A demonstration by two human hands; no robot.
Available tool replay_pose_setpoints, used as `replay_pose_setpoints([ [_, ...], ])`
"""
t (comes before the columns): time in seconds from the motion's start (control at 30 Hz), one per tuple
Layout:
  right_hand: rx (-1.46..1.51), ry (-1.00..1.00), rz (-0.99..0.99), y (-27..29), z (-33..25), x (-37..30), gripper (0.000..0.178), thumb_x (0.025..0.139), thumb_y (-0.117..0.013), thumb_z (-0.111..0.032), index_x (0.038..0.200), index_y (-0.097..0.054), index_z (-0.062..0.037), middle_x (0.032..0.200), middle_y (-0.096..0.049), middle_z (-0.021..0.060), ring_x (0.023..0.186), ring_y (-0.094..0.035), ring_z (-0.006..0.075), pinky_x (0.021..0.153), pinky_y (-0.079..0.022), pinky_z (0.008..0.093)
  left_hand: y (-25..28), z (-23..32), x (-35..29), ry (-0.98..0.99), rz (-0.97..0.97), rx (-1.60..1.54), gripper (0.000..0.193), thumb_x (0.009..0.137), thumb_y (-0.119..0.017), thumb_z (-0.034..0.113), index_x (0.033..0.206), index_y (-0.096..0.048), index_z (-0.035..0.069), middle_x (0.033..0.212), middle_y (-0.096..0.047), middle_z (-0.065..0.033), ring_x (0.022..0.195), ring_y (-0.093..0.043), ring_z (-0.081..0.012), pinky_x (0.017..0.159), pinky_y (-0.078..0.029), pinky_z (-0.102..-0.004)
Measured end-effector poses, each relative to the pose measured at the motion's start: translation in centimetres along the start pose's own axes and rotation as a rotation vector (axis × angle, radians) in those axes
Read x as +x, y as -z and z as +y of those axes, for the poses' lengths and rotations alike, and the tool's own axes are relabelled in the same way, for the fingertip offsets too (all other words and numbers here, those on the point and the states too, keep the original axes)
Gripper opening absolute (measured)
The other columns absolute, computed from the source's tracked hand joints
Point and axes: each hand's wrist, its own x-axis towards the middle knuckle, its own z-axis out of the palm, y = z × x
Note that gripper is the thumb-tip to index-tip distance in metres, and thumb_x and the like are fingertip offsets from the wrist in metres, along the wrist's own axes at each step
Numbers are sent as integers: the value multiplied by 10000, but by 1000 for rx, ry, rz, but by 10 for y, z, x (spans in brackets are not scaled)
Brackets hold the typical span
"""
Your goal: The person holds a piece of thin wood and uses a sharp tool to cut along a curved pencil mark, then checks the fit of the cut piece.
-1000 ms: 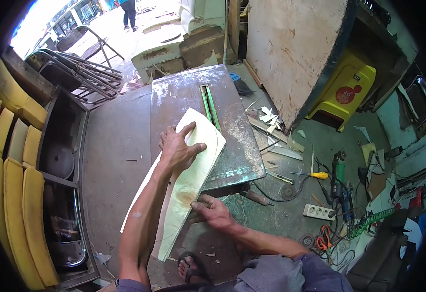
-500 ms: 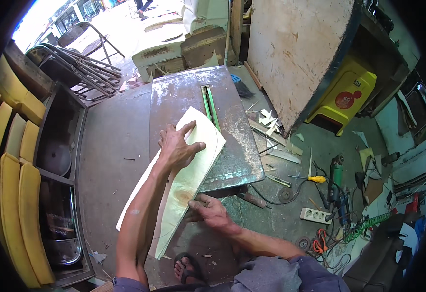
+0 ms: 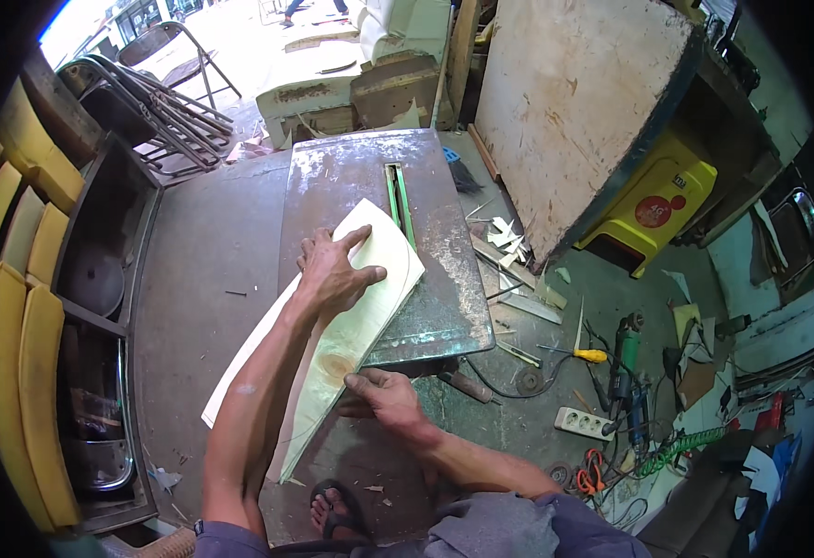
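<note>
A pale plywood-like board lies slanted over the near part of a worn dark table. It has a tapering lower end, a thin curved line near its right edge and a brown ring mark low down. My left hand rests flat on the board's upper part, thumb and fingers spread. Lower on the right edge, my right hand grips the board with the thumb on top; its other fingers are partly hidden underneath. Beyond the board's far tip, a narrow slot with green sides runs through the tabletop.
Yellow cushions and a dark shelf unit line the left. On the floor at right are a yellow-handled screwdriver, a green grinder, a power strip and wood scraps. A large panel stands behind.
The whole view has shifted slightly, carrying the board and hands a little to the left in the picture. Both hands keep the same hold on the board.
</note>
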Motion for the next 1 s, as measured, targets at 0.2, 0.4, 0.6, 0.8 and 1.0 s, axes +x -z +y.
replay_pose_setpoints([
  [0.2,64,-5,15,1,2,2,361,1035,-659,-246,1206,-651,71,1082,-719,123,932,-731,221,870,-619,358,1,3,3,8,-18,-11,796,760,-832,506,1487,-584,297,1410,-469,-303,1295,-436,-488,1118,-352,-586],
  [0.4,99,-45,25,-4,-2,2,400,1029,-666,-268,1206,-643,89,1120,-725,147,974,-737,260,888,-614,383,6,4,2,20,-33,-7,769,787,-814,504,1489,-582,294,1423,-453,-294,1318,-415,-495,1135,-334,-605],
  [0.6,160,-35,67,-3,4,6,415,1024,-671,-273,1201,-638,101,1102,-732,168,969,-744,287,897,-616,394,6,6,4,18,-36,-14,750,800,-812,494,1485,-585,288,1421,-450,-281,1335,-397,-500,1154,-315,-616],
  [0.8,176,-38,109,-3,9,11,409,1012,-692,-270,1155,-642,109,1083,-728,189,947,-749,298,865,-630,390,7,6,6,12,-40,-47,752,797,-821,480,1484,-587,281,1442,-437,-286,1361,-375,-519,1166,-292,-631],
  [1.0,173,-25,171,-9,8,10,425,1001,-709,-282,1144,-642,113,1091,-724,196,934,-750,312,856,-635,395,8,7,8,26,-53,-65,748,807,-820,464,1491,-579,277,1469,-416,-296,1414,-319,-559,1196,-241,-650],
])
